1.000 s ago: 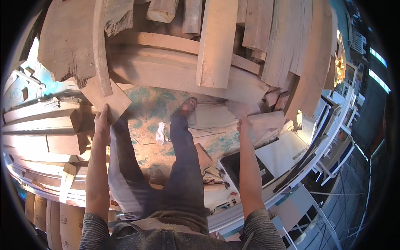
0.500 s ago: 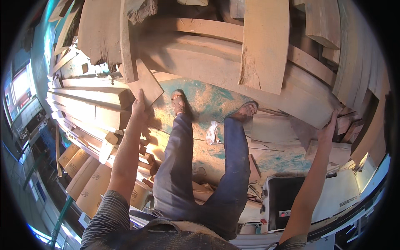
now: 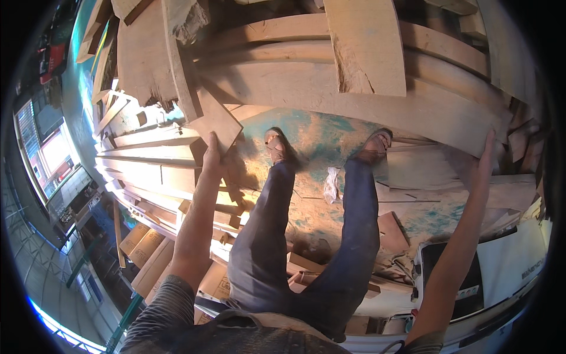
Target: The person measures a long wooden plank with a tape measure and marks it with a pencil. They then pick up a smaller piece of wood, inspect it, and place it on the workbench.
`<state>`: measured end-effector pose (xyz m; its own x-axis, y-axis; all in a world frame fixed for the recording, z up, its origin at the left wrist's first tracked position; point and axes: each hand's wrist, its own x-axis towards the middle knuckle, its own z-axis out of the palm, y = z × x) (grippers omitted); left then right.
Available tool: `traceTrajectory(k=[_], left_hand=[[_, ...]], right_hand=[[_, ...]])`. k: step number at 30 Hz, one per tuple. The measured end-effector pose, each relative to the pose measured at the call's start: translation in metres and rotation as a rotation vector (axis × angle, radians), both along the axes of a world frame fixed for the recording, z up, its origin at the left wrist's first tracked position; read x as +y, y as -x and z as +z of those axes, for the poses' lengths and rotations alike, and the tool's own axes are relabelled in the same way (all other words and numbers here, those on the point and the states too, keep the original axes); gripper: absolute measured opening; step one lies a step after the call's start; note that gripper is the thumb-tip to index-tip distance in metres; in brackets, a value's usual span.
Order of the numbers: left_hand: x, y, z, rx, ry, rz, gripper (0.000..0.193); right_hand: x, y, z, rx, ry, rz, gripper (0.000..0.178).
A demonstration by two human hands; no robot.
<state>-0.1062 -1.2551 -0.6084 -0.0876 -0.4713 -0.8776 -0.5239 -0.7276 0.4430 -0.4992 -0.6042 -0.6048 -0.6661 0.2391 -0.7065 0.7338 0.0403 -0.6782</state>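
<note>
A long, wide wooden plank [image 3: 283,85] lies crosswise in front of my feet. My right hand [image 3: 487,154] grips its right end, thumb side up along the edge, with the other fingers mostly hidden. My left hand [image 3: 213,153] holds the corner of a flat board piece [image 3: 219,123] beside the plank's left part. Its fingers pass under the board; whether this piece joins the long plank, I cannot tell. Across the plank rests a broad board [image 3: 368,50] with a split, rough end. An upright narrow timber [image 3: 180,65] stands just beyond my left hand.
Stacked timbers [image 3: 153,154] lie to the left, with cardboard boxes [image 3: 144,248] nearer me. My sandalled feet stand apart on a dusty green floor [image 3: 312,133], a crumpled white scrap [image 3: 331,184] between them. A black-and-white case [image 3: 507,259] sits at the lower right.
The view has swung a little, so feet and floor sit further right and the broad board higher. Both hands stay on the wood; the plank's right end appears slightly higher and further right.
</note>
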Motion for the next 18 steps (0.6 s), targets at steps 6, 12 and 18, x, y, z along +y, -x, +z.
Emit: traceTrajectory(k=[6,12,18], left_hand=[[0.022,-0.015,-0.003,0.066,0.083,-0.094,0.063],[0.007,-0.137,-0.055,0.794,-0.916,1.178,0.089],[0.076,-0.025,0.003,0.530,-0.177,0.384,0.097]], right_hand=[[0.054,-0.113,-0.023,-0.151,-0.009,-0.021,0.088],[0.052,-0.322,0.029,-0.265,0.118,-0.056,0.075],[0.016,-0.427,0.131,-0.395,0.042,-0.196,0.075]])
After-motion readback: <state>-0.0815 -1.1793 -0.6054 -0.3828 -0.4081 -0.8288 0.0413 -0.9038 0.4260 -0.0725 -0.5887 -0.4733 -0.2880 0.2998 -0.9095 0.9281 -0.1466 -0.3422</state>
